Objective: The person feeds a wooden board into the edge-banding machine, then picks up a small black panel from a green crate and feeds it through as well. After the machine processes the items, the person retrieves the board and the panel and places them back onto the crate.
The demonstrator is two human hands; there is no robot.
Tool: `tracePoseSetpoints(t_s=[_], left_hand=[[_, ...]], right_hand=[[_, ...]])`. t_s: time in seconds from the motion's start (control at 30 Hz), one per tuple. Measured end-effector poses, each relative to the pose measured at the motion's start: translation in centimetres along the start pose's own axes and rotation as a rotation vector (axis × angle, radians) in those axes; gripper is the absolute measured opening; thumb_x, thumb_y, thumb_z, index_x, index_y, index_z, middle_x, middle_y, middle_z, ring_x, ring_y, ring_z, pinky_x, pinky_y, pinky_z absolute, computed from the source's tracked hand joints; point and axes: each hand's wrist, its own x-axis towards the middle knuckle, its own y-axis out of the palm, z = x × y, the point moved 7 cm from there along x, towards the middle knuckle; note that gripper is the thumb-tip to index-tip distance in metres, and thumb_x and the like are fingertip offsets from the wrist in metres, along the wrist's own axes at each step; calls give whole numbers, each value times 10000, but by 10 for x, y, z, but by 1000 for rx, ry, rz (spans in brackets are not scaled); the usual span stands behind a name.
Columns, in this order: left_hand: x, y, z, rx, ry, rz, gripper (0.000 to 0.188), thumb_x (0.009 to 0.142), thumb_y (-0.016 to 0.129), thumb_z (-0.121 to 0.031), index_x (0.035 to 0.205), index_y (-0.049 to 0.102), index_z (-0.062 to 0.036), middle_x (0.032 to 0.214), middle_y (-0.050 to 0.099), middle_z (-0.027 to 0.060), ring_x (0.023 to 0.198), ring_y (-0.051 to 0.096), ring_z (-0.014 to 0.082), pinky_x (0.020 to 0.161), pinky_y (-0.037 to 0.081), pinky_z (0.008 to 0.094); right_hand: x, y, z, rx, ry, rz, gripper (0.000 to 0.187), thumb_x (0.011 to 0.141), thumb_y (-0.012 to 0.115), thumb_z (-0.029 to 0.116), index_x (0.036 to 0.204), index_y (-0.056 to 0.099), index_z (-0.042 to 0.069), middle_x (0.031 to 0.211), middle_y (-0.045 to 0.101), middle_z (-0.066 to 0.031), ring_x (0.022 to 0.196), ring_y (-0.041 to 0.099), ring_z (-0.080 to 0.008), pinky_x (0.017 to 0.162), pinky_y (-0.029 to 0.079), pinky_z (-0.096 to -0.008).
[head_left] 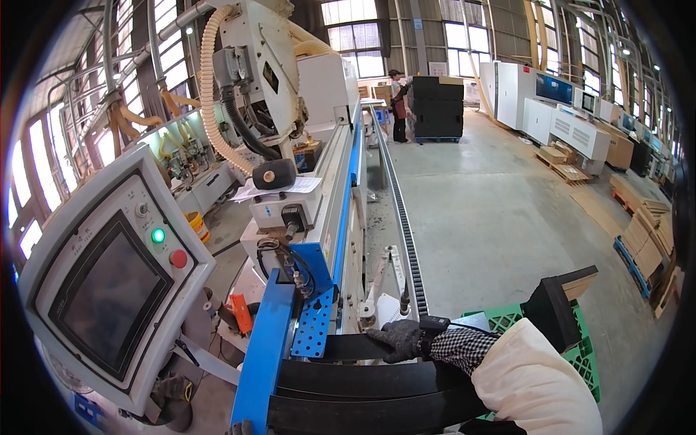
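Head view, the only one: three black strips lie side by side, long axes running left-right across the picture, roughly crosswise to the blue beam (264, 348) at their left ends. The right hand (397, 341), in a dark grey glove, is at the far strip (351, 347), fingers directed left along its length; contact appears likely, but cannot tell whether the fingers close around it or only lie on top. From this hand, the visible length of the far strip extends left toward the perforated blue plate (312, 330). The middle strip (370, 379) and near strip (362, 412) lie on the wearer's side of the right hand; their right ends run to the cream sleeve (533, 373) and are partly hidden there. Left hand (240, 428): only a sliver of glove at the lower edge, by the near end of the beam; its opening and any hold cannot be told. Judgement: right hand is clearly the nearer to the far strip; left hand sits nearest the left end of the near strip, with the middle strip between.
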Motion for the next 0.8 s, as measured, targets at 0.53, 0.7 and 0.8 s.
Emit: tracePoseSetpoints(t_s=[0.53, 0.7, 0.8], left_hand=[[2, -2, -3, -8, 28, -16, 627, 840, 739, -530, 1245, 660, -59, 1251, 641, 269, 1169, 592, 495, 1027, 473, 601], [5, -6, -6, -20, 29, -14, 622, 841, 740, -529, 1233, 660, -53, 1235, 640, 272, 1153, 593, 499, 1007, 478, 606], [3, -4, -4, -21, 29, -14, 623, 841, 740, -530, 1234, 658, -54, 1238, 637, 273, 1151, 591, 501, 1003, 481, 605]], right_hand=[[-1, -1, 0, 21, -23, -28, 987, 841, 759, 515, 1632, 313, 128, 1280, 635, -231, 1183, 637, -413, 1000, 514, -513], [-2, -1, 0, 23, -17, -39, 991, 834, 762, 518, 1629, 321, 127, 1277, 635, -229, 1180, 637, -411, 997, 512, -513], [-3, -5, 2, 25, -11, -27, 992, 833, 760, 519, 1630, 319, 126, 1278, 633, -231, 1170, 641, -412, 992, 513, -513]])
